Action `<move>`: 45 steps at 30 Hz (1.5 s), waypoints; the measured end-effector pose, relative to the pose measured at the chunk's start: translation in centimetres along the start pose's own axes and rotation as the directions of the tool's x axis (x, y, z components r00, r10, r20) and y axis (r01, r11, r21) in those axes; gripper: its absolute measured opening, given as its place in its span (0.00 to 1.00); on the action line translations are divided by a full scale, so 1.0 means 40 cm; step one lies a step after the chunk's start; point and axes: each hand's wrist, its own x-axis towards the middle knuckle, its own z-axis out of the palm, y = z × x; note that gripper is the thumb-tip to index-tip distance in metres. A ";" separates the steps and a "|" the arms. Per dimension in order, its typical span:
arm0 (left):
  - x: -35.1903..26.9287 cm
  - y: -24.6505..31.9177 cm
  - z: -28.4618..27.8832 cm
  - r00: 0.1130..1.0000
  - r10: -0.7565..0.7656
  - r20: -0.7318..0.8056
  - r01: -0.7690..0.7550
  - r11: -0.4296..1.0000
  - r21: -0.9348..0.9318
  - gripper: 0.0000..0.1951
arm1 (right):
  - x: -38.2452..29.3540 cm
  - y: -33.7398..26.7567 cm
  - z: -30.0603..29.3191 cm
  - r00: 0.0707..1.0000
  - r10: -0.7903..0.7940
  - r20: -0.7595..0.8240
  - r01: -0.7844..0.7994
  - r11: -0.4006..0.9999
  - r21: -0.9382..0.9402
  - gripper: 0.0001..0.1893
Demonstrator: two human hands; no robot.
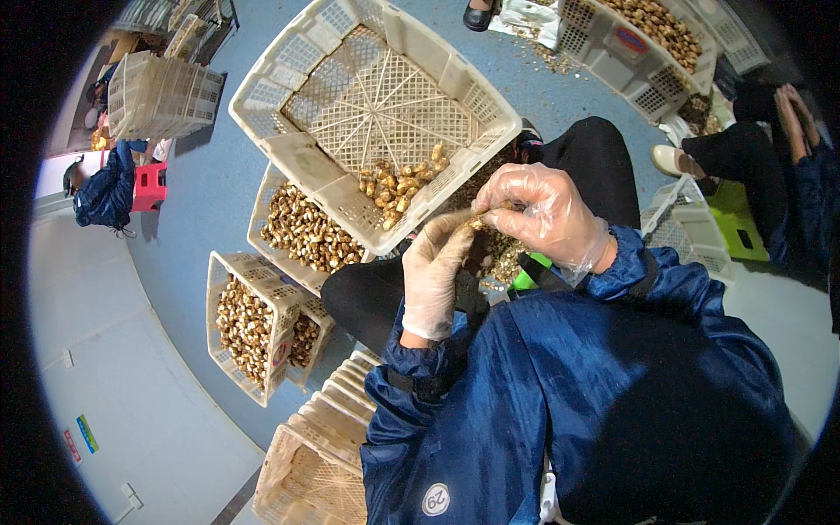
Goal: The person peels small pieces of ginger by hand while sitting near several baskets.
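Observation:
Both of my hands are gloved and meet above my lap, just right of a large white plastic crate (453,72). My left hand (438,266) wears a whitish glove and pinches a small brown-and-cream piece (474,224), perhaps a mushroom. Touching the same spot, my right hand (545,213), in a clear plastic glove, has its thumb and forefinger together; whether something is between them is hidden. Several golden-brown pieces (394,187) lie in the crate's near corner. Beneath my hands, brown and pale scraps (505,256) are partly hidden.
Filled crates (216,315) stand at the left, and another filled crate (656,85) is at the upper right. A row of nested crates (282,453) lies at the lower left. One person (105,190) sits far left; another person's hands (795,121) show at the right.

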 end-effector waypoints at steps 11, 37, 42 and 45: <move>-0.010 -0.009 0.016 0.992 0.071 -0.101 -0.062 0.994 0.086 0.13 | -0.006 0.004 0.010 0.999 -0.034 -0.031 0.033 0.999 -0.033 0.04; -0.007 -0.018 0.015 0.980 0.189 -0.058 -0.186 0.981 0.054 0.15 | -0.002 -0.004 0.016 0.993 -0.112 -0.038 0.109 0.992 -0.058 0.05; -0.011 -0.025 0.023 0.965 0.263 -0.026 -0.257 0.957 0.131 0.16 | 0.000 0.010 0.003 0.996 0.031 -0.087 -0.025 0.997 0.073 0.05; -0.013 -0.026 0.035 0.942 0.336 -0.020 -0.327 0.928 0.177 0.16 | 0.000 0.003 0.007 0.998 -0.037 -0.058 0.037 0.999 0.000 0.04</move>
